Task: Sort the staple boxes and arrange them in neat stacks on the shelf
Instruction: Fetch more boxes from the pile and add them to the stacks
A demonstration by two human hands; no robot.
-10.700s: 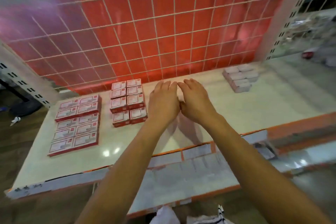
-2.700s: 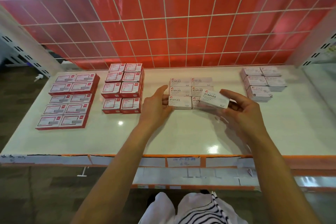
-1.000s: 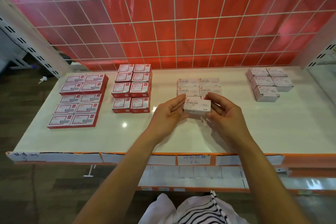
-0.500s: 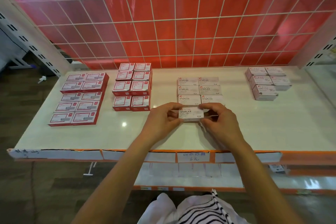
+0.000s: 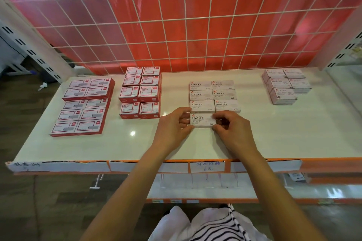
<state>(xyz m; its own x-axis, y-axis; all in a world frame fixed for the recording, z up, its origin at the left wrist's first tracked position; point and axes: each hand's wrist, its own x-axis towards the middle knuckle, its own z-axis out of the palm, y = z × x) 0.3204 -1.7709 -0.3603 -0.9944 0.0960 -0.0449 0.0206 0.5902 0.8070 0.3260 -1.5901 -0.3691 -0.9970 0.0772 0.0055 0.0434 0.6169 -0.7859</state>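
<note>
white shelf (image 5: pixel 274 139), 4 groups of staple boxes (image 5: pixel 213 96)

Bright, even light from overhead, w/ one small glare spot on shelf (image 5: pixel 109 143) left of centre. Pink-white sheen washes red back panel (image 5: pixel 197 3) at top left & right. Wide-angle lens bows wire grid (image 5: pixel 185 31) lines; small print on staple boxes (image 5: pixel 202 95) soft

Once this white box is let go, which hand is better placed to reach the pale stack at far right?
Right, probably. The right hand pinches the white box at the end facing the pale stack, with bare shelf between. The left hand would have to cross the box and right arm.
</note>
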